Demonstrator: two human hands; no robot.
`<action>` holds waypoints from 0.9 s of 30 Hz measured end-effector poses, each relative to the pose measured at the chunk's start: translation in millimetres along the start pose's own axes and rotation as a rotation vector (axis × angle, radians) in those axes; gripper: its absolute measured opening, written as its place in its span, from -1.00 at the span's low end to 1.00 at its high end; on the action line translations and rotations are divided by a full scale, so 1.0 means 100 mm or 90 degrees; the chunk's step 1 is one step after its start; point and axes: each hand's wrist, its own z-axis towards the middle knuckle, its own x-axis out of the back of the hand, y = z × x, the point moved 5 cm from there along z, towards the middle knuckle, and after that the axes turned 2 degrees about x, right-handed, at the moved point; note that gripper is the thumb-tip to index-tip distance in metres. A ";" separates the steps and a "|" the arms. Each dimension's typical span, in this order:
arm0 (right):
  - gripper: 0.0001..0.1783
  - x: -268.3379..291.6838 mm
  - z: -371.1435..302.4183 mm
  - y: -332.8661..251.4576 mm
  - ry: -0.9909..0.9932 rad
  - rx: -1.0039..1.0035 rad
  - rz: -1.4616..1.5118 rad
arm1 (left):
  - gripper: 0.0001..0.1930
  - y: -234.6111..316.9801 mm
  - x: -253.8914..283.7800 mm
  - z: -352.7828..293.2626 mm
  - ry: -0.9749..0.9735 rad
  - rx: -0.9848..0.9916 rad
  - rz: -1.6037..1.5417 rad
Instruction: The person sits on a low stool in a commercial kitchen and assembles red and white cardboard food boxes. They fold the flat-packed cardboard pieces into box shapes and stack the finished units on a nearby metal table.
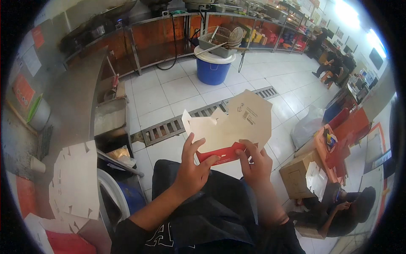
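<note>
Gripping one open carton (230,129): fingers (196,146) of one left hand (191,171) and one right hand (257,164).

White light poured in from the upper right, where two lamps (347,13) burned out into glare. The floor tiles (179,86) looked bright, while the dark apron (203,201) kept little detail. On the pale carton (253,112), shading was soft — its small print too fuzzy to read clearly. Haze smeared the right hand (256,163) toward its wrist. Fisheye distortion bowed the far counter (148,59) — and black vignetting swallowed the corners, with distant shelves (270,36) lacking sharpness.
</note>
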 end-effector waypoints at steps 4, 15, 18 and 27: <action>-0.74 -0.01 -0.02 0.01 0.023 -0.045 -0.005 | -0.53 -0.03 0.07 0.01 0.001 -0.021 -0.008; -0.75 -0.15 0.00 -0.03 -0.098 0.003 0.064 | -0.66 0.07 0.16 0.13 -0.015 -0.058 0.048; -0.73 -0.16 0.05 -0.05 -0.103 0.005 0.062 | -0.63 0.05 0.11 0.12 -0.045 -0.054 0.029; -0.68 -0.31 0.06 -0.06 -0.211 -0.041 -0.047 | -0.82 -0.04 0.04 0.11 -0.023 0.079 -0.071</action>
